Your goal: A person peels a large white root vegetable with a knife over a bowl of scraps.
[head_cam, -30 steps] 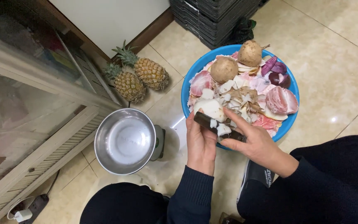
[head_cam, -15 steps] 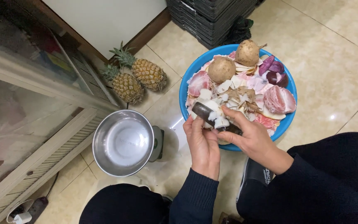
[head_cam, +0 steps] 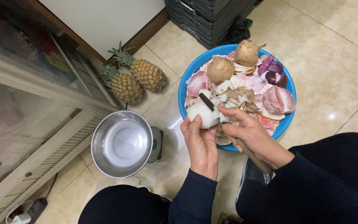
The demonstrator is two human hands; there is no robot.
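Two hands at frame centre: my left hand cups the peeled white root, likely slippery and firm; my right hand grips the knife above the blue basin

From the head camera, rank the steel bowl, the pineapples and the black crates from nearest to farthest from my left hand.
1. Steel bowl: just left of the left hand, on the floor.
2. Pineapples: farther up and left, by the cabinet.
3. Black crates: farthest, at the top by the wall.

Single head-worn view, steeply downward, near floor
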